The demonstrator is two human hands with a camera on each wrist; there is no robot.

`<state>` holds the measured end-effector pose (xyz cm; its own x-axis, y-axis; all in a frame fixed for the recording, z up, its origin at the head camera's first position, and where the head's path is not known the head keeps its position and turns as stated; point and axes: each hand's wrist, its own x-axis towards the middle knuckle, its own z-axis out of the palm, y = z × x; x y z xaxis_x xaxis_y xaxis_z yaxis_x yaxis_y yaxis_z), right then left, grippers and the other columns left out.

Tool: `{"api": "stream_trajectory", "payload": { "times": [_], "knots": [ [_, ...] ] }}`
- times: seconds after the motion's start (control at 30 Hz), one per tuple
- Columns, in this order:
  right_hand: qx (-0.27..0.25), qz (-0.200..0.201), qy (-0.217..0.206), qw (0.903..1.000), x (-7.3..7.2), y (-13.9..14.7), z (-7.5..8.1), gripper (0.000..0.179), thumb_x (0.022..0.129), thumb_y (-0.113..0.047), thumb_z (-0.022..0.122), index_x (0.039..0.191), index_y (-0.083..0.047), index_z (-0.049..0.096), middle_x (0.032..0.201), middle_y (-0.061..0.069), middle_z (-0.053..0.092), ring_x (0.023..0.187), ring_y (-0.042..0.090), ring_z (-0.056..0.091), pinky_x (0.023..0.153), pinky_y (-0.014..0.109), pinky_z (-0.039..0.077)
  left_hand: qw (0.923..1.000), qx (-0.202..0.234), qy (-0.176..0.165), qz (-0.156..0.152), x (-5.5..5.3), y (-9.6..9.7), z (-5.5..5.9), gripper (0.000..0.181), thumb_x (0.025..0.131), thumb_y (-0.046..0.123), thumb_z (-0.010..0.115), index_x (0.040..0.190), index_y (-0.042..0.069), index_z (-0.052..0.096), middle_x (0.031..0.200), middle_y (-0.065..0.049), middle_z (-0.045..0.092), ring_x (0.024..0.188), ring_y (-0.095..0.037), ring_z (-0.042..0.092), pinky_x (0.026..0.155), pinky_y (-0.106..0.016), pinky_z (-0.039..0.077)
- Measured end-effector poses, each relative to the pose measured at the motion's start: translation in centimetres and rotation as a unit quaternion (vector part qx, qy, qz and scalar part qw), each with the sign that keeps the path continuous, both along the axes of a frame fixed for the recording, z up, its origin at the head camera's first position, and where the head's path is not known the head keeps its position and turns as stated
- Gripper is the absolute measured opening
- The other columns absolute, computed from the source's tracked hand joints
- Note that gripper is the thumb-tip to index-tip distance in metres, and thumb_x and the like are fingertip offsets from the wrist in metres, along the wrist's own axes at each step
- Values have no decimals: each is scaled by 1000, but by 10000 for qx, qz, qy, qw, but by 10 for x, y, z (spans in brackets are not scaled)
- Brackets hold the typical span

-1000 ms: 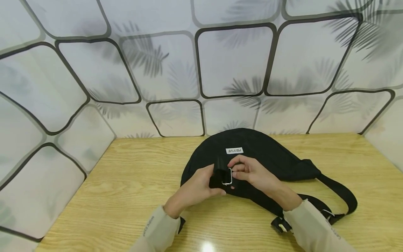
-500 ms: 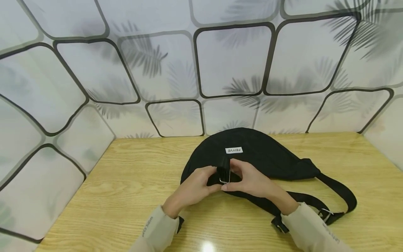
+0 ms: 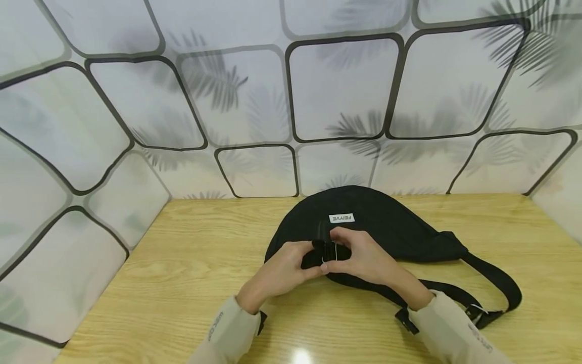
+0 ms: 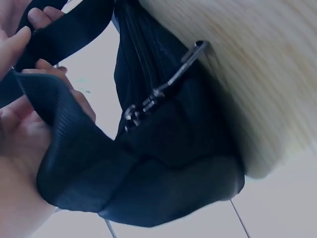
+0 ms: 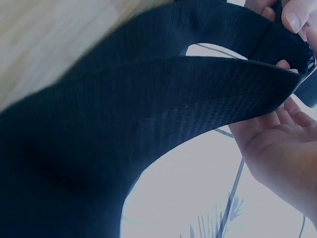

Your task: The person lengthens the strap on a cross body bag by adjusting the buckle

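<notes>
A black sling bag [image 3: 386, 222] lies on the wooden table, its white label [image 3: 342, 218] upside down to me. Above its near side, both hands hold a raised black strap [image 3: 323, 232] with a silver rectangular slider buckle [image 3: 336, 251] on it. My left hand [image 3: 284, 265] grips the strap from the left, thumb below. From the right, my right hand [image 3: 368, 258] pinches the strap at the buckle, its thumb tip close to the left thumb. The left wrist view shows the bag's metal zipper pull [image 4: 158, 94]. In the right wrist view the strap [image 5: 173, 104] runs in a loop to the fingers.
The bag's other strap [image 3: 497, 278] loops out on the right, with a metal adjuster [image 3: 475, 312] on it. A black strap end [image 3: 406, 321] lies beside the right sleeve, another black piece [image 3: 262, 322] by the left sleeve. Patterned fabric [image 3: 341, 86] stands behind the table.
My right hand has moved left, from pinching the buckle's right side to holding strap and buckle with its thumb underneath. The buckle has turned; the left hand has hardly moved.
</notes>
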<state>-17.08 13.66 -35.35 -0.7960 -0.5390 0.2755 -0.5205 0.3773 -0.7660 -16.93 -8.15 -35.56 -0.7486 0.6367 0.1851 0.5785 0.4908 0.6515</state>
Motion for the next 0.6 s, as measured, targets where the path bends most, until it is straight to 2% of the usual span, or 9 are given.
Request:
{"api": "stream_trajectory", "payload": {
  "times": [0.03, 0.13, 0.27, 0.37, 0.6],
  "knots": [
    [52, 35, 33, 10000, 0, 1, 1, 46, 87, -22, 84, 120, 3, 65, 115, 9, 69, 108, 28, 68, 91, 41, 54, 10000, 38, -36, -38, 0, 0, 0, 33, 100, 25, 69, 126, 7, 67, 124, -5, 68, 118, -16, 61, 99, -33, 49],
    [139, 107, 90, 9998, 0, 3, 2, 44, 87, -22, 83, 119, 1, 65, 114, 8, 70, 107, 26, 68, 90, 41, 54, 9998, 77, -90, -133, -1, -2, 1, 31, 99, 23, 70, 125, 7, 67, 121, -4, 69, 113, -14, 63, 96, -32, 51],
    [177, 119, 197, 9996, 1, 6, 2, 40, 86, -20, 83, 117, 0, 67, 112, 6, 71, 105, 24, 69, 88, 42, 55, 9997, -39, 26, -230, -3, -3, 1, 30, 98, 18, 71, 124, 3, 67, 119, -6, 70, 107, -13, 64, 92, -28, 51],
    [217, 86, 361, 9991, 1, 7, 2, 39, 86, -21, 84, 116, -1, 68, 111, 6, 72, 104, 25, 69, 87, 44, 55, 9996, -111, 31, -262, -4, -3, 1, 34, 98, 17, 71, 128, 1, 65, 124, -8, 68, 112, -14, 63, 94, -29, 51],
    [469, -20, 528, 9975, 0, 11, 2, 37, 85, -22, 85, 115, -5, 70, 109, 3, 74, 101, 22, 70, 83, 37, 55, 9994, -244, -189, -155, -5, -5, 1, 52, 97, 22, 72, 139, -5, 56, 139, -16, 59, 131, -26, 54, 107, -40, 44]
  ]
}}
